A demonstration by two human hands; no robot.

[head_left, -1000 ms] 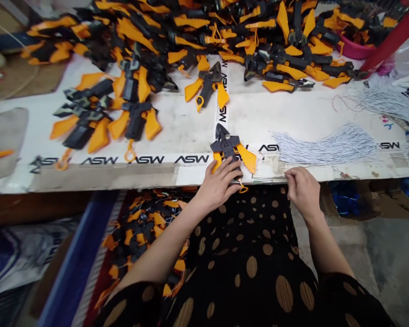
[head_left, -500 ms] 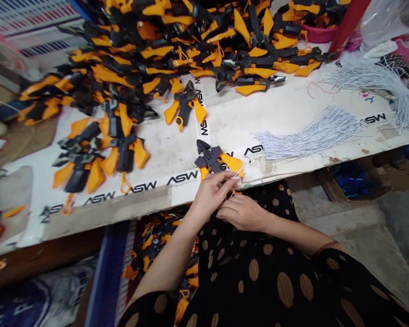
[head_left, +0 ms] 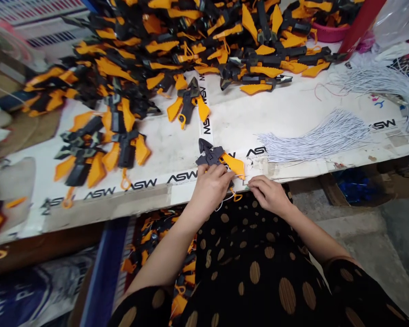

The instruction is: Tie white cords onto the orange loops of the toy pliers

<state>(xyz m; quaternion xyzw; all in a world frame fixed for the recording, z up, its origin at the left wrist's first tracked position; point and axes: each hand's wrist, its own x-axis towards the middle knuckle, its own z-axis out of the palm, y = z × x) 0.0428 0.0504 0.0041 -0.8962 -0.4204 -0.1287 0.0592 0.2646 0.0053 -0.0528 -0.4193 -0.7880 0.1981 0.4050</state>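
One black and orange toy [head_left: 209,155] lies at the near edge of the bench [head_left: 235,118], its pointed dark end facing away from the person. The left hand [head_left: 211,188] is closed over its body, gripping it. An orange ring [head_left: 237,197] and a loop of white cord [head_left: 221,205] hang at the edge beside that hand. The right hand [head_left: 268,195] is just to the right, thumb and fingers drawn together at the edge; whether it grips a cord cannot be told. A bundle of cords [head_left: 316,140] lies to the right of the toy. A single toy of similar form [head_left: 188,103] lies beyond, a cluster [head_left: 83,161] lies to the left, and a large pile [head_left: 177,41] covers the far side, near a pink bowl [head_left: 330,32] and a red post [head_left: 361,27].
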